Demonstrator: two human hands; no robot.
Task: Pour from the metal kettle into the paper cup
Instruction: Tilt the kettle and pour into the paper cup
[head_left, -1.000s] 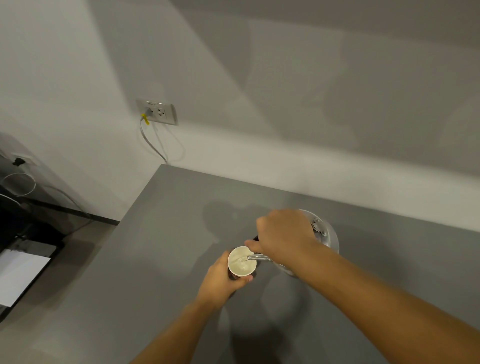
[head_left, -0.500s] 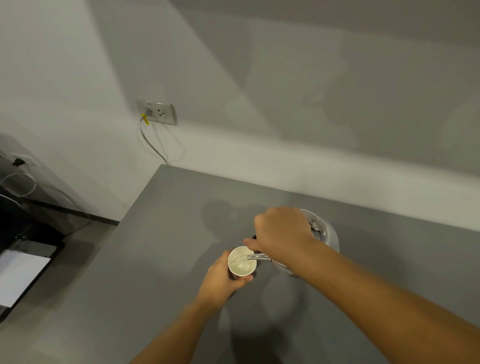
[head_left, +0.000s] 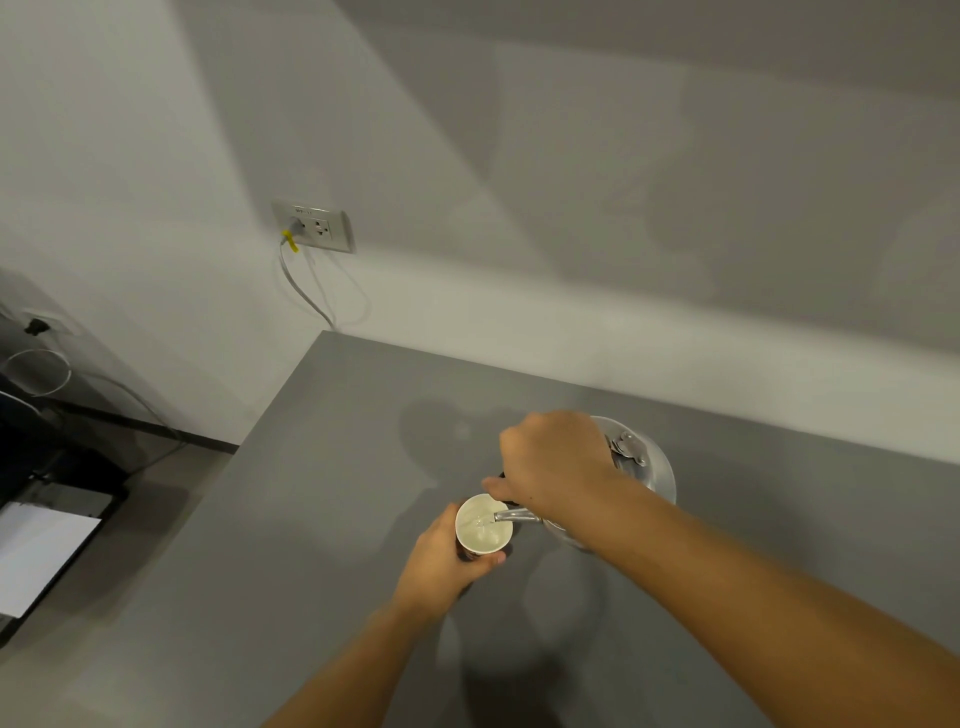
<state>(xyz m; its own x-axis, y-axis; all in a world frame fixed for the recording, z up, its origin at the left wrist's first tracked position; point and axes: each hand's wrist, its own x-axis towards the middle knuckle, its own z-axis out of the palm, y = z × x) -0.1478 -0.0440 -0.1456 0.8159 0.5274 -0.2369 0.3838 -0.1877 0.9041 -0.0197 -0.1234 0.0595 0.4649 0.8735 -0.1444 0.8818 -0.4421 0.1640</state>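
Little has moved since a second ago: both hands stay put, pouring. Right hand (head_left: 553, 462) is wrapped around the handle of the kettle (head_left: 652, 470), tilting it so the spout (head_left: 511, 516) reaches over the cup (head_left: 483, 530), hiding most of the kettle. Left hand (head_left: 447, 558) is clamped on the cup, just beside, over the grey tabletop (head_left: 322, 519). A socket (head_left: 314, 226) with a cable (head_left: 304, 288) sits on the wall behind.

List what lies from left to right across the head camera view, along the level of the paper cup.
White sheet on the dark stand → left hand gripping the cup → white paper cup → thin metal spout over the cup's mouth → shiny round metal kettle, its handle held by the right hand.
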